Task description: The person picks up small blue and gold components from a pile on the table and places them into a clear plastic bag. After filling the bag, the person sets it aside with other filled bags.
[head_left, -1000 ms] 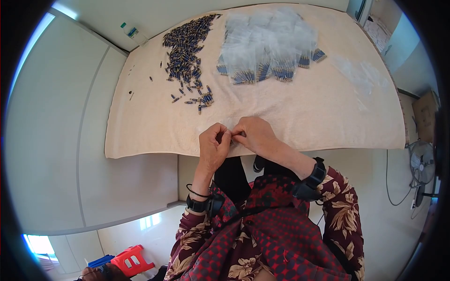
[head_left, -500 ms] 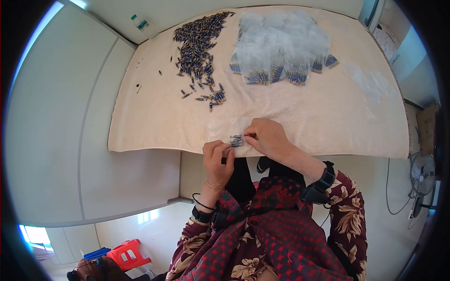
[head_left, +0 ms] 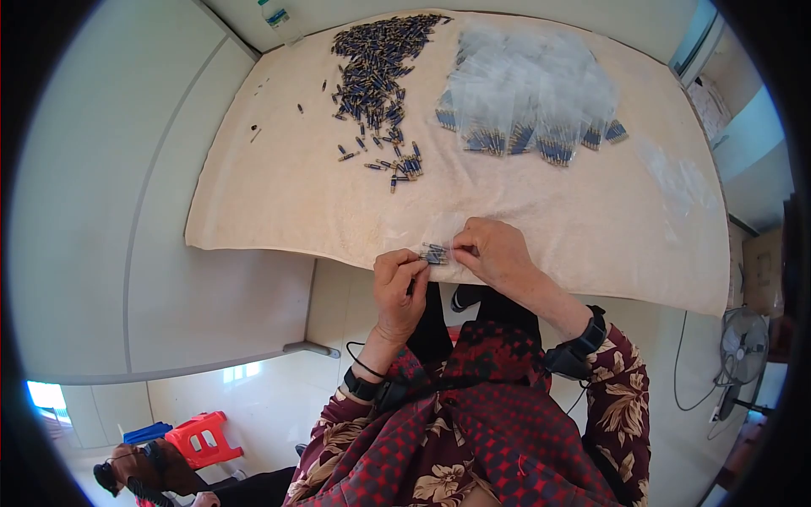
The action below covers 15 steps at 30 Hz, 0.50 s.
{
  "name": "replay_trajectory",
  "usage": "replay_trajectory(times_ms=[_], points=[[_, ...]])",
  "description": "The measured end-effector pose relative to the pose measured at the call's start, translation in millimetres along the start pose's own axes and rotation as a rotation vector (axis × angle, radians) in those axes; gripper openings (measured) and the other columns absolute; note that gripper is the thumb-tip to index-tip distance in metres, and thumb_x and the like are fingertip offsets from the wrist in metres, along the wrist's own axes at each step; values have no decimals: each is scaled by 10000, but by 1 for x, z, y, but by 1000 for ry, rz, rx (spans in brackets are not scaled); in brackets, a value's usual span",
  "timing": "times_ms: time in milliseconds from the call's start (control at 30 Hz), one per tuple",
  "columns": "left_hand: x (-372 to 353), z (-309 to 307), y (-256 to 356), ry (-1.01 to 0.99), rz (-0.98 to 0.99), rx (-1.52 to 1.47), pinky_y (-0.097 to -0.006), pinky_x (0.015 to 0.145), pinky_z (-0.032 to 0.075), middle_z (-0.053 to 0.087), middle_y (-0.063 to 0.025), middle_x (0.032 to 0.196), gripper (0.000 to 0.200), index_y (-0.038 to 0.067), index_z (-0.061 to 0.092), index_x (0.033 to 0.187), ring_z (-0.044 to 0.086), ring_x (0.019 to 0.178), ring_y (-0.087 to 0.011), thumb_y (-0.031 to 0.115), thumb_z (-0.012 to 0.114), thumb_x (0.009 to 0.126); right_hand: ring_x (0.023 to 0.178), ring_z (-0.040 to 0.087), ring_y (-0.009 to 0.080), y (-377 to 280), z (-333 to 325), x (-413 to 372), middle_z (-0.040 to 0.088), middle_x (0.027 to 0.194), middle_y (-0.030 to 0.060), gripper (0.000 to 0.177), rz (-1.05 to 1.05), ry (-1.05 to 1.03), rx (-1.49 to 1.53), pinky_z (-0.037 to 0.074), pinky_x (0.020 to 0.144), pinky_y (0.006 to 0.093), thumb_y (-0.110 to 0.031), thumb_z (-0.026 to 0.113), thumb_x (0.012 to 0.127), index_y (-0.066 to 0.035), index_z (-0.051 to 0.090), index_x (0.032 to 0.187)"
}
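Near the table's front edge, a small clear plastic bag [head_left: 441, 226] lies between my hands. Several small blue cylindrical pieces with gold-coloured ends [head_left: 434, 254] show in its lower part. My left hand [head_left: 399, 291] is closed, thumb and fingertips pinching the bag's left side by the pieces. On the other side my right hand [head_left: 500, 253] pinches the right edge of the bag, fingers curled. Beyond them a loose group of the same pieces [head_left: 404, 166] trails down from a large pile [head_left: 380, 68] at the back left.
Filled clear bags [head_left: 532, 84] lie overlapped at the back of the cloth-covered table [head_left: 296, 194]. More clear plastic [head_left: 676, 182] lies at the right. A bottle [head_left: 279, 19] stands behind the back left corner. On the floor are a fan [head_left: 743, 338], a red stool [head_left: 203, 439] and another person [head_left: 156, 469].
The camera view has shifted and turned slightly, so the table's contents sit further right. Both hands stay at the bag, with only small finger movement. More of the other person shows at lower left.
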<state>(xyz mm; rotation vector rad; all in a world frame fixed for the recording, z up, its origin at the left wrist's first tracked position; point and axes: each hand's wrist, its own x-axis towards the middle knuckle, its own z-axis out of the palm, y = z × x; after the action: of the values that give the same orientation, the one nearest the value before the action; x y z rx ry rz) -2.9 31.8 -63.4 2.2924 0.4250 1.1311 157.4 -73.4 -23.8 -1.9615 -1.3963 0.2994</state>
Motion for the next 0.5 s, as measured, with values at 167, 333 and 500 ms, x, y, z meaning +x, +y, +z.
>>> replay_trajectory(times_ms=[167, 333, 500], points=[[-1, -1, 3, -16, -102, -51, -337, 759, 455, 573, -117, 982, 236, 27, 622, 902, 546, 893, -271, -60, 700, 696, 746, 610, 279, 3, 3, 0, 599, 752, 64, 88, 0, 10, 27, 472, 634, 390, -193, 702, 748, -131, 710, 809], [3, -4, 3, 0, -76, -37, -347, 791, 468, 563, -146, 1041, 307, 11, 616, 977, 548, 931, -292, -53, 701, 690, 668, 585, 264, 5, 3, 0, 578, 704, 66, 104, -50, 47, 45, 441, 585, 353, -160, 699, 763, -112, 719, 853], [4, -5, 6, -8, -50, -31, -356, 820, 461, 562, -156, 1077, 371, 1, 616, 1060, 536, 997, -307, -44, 685, 698, 675, 587, 272, 2, 0, 2, 576, 701, 74, 92, -43, 18, 43, 443, 589, 364, -157, 684, 772, -110, 715, 845]])
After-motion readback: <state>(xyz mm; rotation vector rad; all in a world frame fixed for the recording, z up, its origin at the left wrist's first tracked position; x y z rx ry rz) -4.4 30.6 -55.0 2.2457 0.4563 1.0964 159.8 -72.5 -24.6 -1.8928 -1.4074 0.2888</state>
